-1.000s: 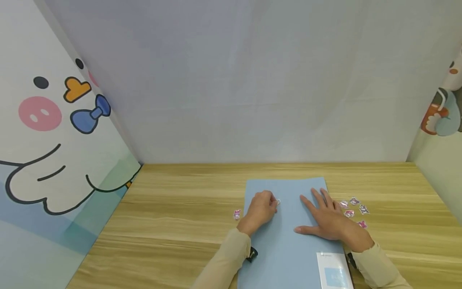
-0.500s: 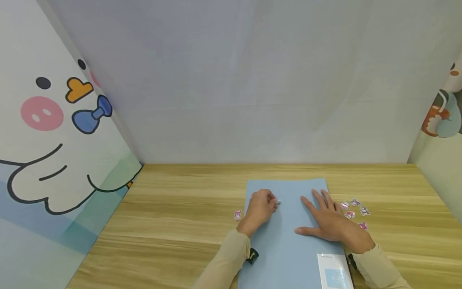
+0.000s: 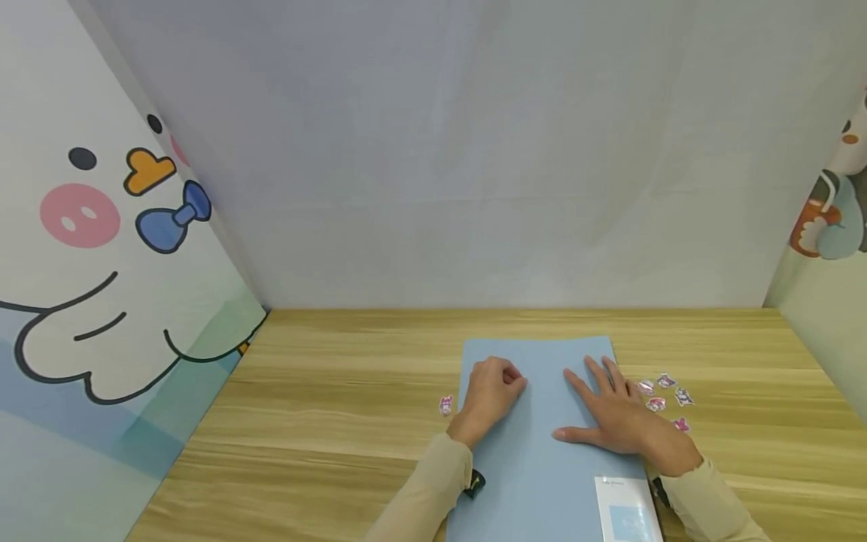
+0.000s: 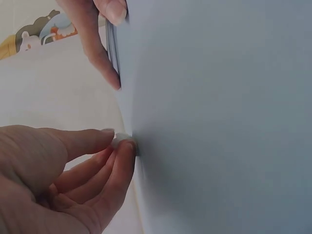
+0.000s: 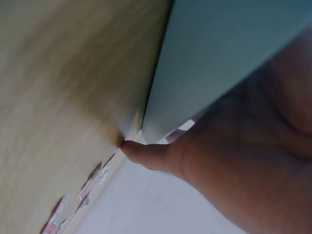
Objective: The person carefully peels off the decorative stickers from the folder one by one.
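A flat light-blue folder [image 3: 542, 467], several layers thick at its edge in the left wrist view, lies on the wooden table. Over its upper left part, my left hand [image 3: 491, 395] pinches a small whitish piece, probably a sticker [image 4: 124, 138], between thumb and forefinger, right at the folder's surface; most of it is hidden by the fingertips. My right hand [image 3: 616, 410] rests spread on the folder's right side, thumb out to the left. In the right wrist view a finger of the right hand [image 5: 219, 165] reaches past the folder's edge to the table.
Several small pink and purple cartoon stickers [image 3: 655, 403] lie right of the folder. A single sticker [image 3: 445, 405] lies to its left. A white label with a blue square [image 3: 612, 493] is at the folder's lower right. A pale curtain wall [image 3: 474, 150] stands behind the table.
The small white piece showed beyond my left fingertips earlier; now the fingertips cover it in the head view, lying slightly lower right. My right hand has stayed in place.
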A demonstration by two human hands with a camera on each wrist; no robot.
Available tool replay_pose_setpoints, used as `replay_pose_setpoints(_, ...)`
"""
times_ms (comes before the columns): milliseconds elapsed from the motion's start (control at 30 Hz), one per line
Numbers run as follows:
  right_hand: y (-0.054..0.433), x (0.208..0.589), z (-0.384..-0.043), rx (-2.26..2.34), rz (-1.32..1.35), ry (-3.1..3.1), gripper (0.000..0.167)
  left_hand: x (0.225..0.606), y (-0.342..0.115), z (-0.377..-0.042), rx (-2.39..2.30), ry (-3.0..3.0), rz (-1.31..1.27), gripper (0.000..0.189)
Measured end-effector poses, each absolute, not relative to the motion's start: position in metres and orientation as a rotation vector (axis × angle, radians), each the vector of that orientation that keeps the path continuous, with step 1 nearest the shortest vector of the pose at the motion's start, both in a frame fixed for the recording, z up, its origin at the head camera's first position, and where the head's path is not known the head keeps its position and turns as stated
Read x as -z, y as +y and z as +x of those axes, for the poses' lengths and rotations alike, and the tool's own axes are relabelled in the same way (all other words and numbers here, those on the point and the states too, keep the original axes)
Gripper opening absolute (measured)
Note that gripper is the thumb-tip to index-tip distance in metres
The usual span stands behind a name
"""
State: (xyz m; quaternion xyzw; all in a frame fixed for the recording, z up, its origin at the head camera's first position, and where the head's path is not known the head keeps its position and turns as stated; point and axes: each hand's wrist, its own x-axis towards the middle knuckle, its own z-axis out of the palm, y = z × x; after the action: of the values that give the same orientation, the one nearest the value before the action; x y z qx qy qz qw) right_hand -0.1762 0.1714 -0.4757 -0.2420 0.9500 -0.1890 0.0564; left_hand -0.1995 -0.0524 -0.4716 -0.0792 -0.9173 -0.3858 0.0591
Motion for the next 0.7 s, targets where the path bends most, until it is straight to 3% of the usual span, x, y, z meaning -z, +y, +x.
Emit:
replay_pose_setpoints(400,0.171,0.476,-0.175,0.576,-0.747,2.895,0.098,0.471,-0.062,-0.193,1.186,-2.688,-0.211,0.02)
replay_pose_setpoints(700,0.171,0.476,-0.176,0.576,-0.75,2.894,0.098,0.472,-0.074,-0.191,1.277,-2.657,-0.162,0.015)
